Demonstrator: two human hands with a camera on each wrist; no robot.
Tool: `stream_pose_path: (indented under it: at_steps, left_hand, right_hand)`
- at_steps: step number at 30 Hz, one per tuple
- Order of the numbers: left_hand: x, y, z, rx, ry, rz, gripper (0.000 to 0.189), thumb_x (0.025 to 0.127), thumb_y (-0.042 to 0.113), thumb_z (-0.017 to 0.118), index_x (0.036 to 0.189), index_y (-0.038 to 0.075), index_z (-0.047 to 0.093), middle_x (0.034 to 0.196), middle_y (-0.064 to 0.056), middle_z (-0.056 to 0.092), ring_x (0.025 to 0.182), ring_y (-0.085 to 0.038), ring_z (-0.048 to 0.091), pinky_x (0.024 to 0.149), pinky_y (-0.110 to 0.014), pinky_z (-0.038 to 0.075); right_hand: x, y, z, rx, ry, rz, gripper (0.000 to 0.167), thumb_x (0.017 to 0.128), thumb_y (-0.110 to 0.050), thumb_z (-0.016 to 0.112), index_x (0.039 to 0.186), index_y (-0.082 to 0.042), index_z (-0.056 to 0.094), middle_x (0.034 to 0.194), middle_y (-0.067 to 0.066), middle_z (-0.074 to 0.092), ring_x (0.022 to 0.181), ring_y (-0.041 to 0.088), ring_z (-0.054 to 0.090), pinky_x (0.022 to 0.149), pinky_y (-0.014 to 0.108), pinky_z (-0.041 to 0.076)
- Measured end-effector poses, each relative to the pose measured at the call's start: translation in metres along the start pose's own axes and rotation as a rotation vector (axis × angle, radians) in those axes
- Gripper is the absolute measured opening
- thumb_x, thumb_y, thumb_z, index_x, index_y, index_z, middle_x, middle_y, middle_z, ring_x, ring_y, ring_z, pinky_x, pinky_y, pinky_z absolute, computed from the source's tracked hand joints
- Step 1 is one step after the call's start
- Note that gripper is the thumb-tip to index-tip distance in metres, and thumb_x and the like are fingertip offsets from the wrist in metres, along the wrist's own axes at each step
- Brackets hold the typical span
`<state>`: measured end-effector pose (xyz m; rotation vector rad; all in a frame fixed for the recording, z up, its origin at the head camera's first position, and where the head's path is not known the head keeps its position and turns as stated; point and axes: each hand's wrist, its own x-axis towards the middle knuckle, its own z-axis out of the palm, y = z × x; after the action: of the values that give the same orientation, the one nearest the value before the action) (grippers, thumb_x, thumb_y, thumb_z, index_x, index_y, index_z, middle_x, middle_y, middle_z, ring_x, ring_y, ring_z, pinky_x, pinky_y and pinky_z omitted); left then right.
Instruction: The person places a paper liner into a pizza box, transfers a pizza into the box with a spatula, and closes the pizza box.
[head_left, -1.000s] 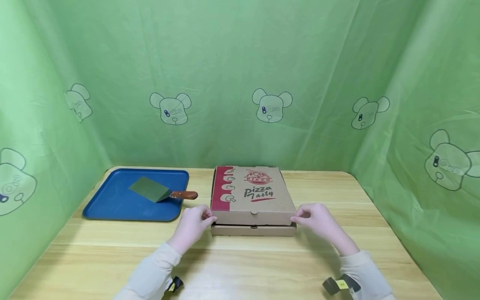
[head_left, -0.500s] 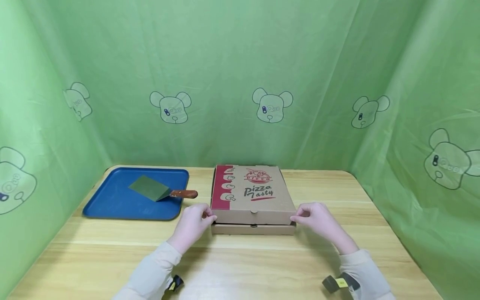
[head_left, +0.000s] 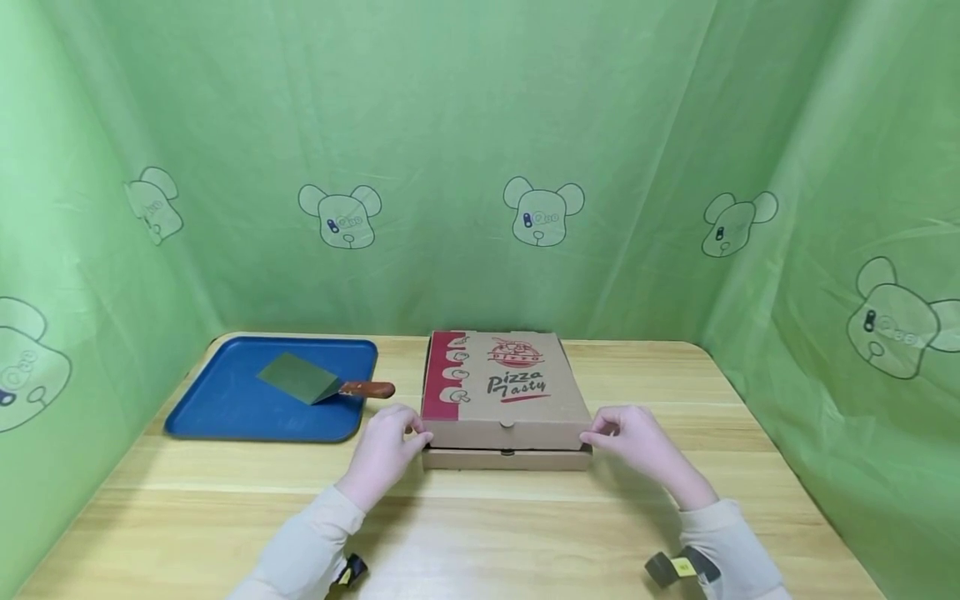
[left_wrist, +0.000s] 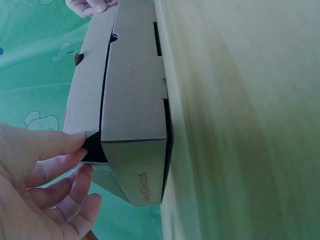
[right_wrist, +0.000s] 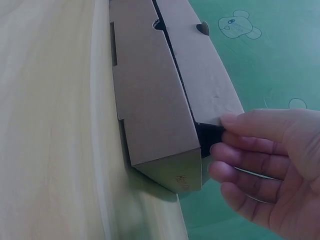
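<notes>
A cardboard pizza box point(head_left: 517, 392) with a red strip and printed lettering lies flat on the table. Its lid's front flap point(head_left: 507, 434) stands slightly above the front wall of the base point(head_left: 507, 459), leaving a dark slit between them. At the near left corner my left hand point(head_left: 384, 446) pinches the flap's edge between thumb and fingers. My right hand point(head_left: 633, 437) pinches the opposite corner the same way. Both wrist views show a dark gap under the lid at each corner, by the left thumb point(left_wrist: 62, 143) and the right thumb point(right_wrist: 255, 124). The box's inside is hidden.
Left of the box lies a blue tray point(head_left: 240, 417). On it rests a spatula with a wide flat blade point(head_left: 300, 377), its brown wooden handle point(head_left: 367, 389) reaching past the tray's right rim. A green curtain point(head_left: 450, 275) hangs behind the wooden table point(head_left: 480, 533).
</notes>
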<state>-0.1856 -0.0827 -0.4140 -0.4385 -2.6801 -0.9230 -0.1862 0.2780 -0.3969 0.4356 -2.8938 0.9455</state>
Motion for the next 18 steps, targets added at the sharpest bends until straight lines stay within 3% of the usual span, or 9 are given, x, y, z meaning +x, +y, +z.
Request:
stream_pose_path:
  at_steps: [10,15,18]
  left_hand:
    - [0.003,-0.003,-0.001,-0.032,-0.029,-0.028,0.018,0.085,0.019,0.074,0.07,0.016,0.066,0.075,0.003,0.066,0.072,-0.011,0.056,0.067,-0.027,0.05]
    - [0.007,-0.01,-0.004,-0.154,-0.054,-0.146,0.027,0.092,0.028,0.067,0.068,0.016,0.063,0.063,0.005,0.058,0.06,-0.009,0.048,0.056,-0.022,0.04]
    - [0.009,-0.014,-0.001,-0.3,-0.086,-0.257,0.023,0.094,0.03,0.063,0.079,0.012,0.063,0.071,-0.002,0.063,0.065,-0.013,0.055,0.06,-0.023,0.045]
  right_hand:
    - [0.001,0.006,0.0,-0.016,-0.044,-0.04,0.013,0.086,-0.02,0.073,0.075,-0.015,0.068,0.073,-0.006,0.068,0.068,0.0,0.055,0.064,0.021,0.05]
    - [0.002,0.011,-0.002,0.056,-0.05,0.026,0.027,0.091,-0.03,0.067,0.074,-0.01,0.066,0.071,0.001,0.066,0.065,0.003,0.053,0.061,0.021,0.048]
    - [0.002,0.012,-0.002,0.164,-0.023,0.123,0.035,0.094,-0.034,0.063,0.078,-0.003,0.064,0.071,0.009,0.063,0.062,0.01,0.052,0.058,0.025,0.048]
